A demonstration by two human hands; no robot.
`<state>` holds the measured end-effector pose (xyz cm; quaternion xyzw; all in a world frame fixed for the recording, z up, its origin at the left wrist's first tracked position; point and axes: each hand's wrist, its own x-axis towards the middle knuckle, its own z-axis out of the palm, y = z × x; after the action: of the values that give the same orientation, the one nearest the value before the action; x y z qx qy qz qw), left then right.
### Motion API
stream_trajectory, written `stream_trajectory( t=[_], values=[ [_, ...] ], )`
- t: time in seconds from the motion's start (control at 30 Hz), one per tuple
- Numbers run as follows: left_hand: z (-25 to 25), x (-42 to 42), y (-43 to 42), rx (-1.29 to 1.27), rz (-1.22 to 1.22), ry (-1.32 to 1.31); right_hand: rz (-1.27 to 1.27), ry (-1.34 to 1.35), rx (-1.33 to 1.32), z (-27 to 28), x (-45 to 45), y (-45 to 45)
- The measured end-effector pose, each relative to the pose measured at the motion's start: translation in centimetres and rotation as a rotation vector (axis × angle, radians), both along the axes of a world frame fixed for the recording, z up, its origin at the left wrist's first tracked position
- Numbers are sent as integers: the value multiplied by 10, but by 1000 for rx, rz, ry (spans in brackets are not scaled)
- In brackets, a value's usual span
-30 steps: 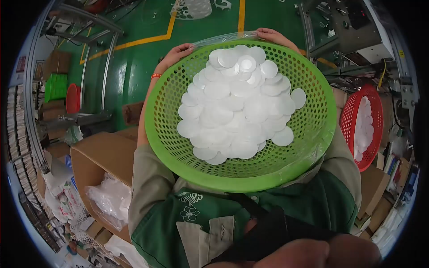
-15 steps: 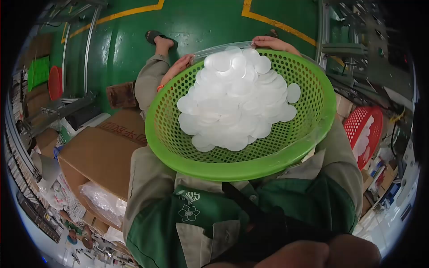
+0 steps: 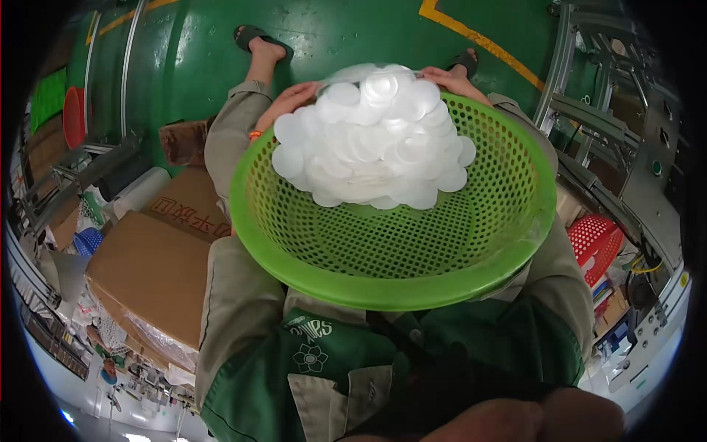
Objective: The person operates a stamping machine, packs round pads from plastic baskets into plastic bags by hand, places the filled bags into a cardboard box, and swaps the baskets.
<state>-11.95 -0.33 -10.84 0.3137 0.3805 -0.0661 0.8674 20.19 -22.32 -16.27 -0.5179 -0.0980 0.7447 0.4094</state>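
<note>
A large pile of thin, round, white translucent discs lies in a green perforated plastic basket, which rests on my lap. At the basket's far side my left hand closes on one end of a clear plastic bag. My right hand grips the other end, its fingertips partly hidden behind the discs. Most of the bag is concealed by the pile, which leans against the far rim between both hands.
Brown cardboard boxes stand at my left, with a rough brown block beyond them. A red perforated basket is at my right. Metal frames flank me on both sides. The floor is green with yellow lines.
The discs have shifted toward the far rim and bunched up there, baring the near part of the basket's bottom. Both hands remain at the far side. The view has moved slightly.
</note>
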Motion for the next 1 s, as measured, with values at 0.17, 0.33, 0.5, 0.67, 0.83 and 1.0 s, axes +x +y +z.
stream_trajectory(
  t=[0.17, 0.33, 0.5, 0.67, 0.83, 1.0],
  values=[
    [8, -4, 45, 206, -162, 83, 46, 57, 82, -9, -8, 9],
    [19, 0, 67, 560, -361, -51, 134, 122, 382, 0, 0, 42],
    [-46, 9, 10, 238, -45, -108, 255, -130, 374, 32, 39, 27],
    [-50, 37, -22, 117, 28, -137, 43, -141, 59, 90, 49, -1],
    [-62, 46, -39, 25, 44, -166, 169, -96, 164, 96, 58, -15],
    [-62, 48, -36, 16, 44, -203, 211, -102, 109, 98, 58, -11]
  ],
)
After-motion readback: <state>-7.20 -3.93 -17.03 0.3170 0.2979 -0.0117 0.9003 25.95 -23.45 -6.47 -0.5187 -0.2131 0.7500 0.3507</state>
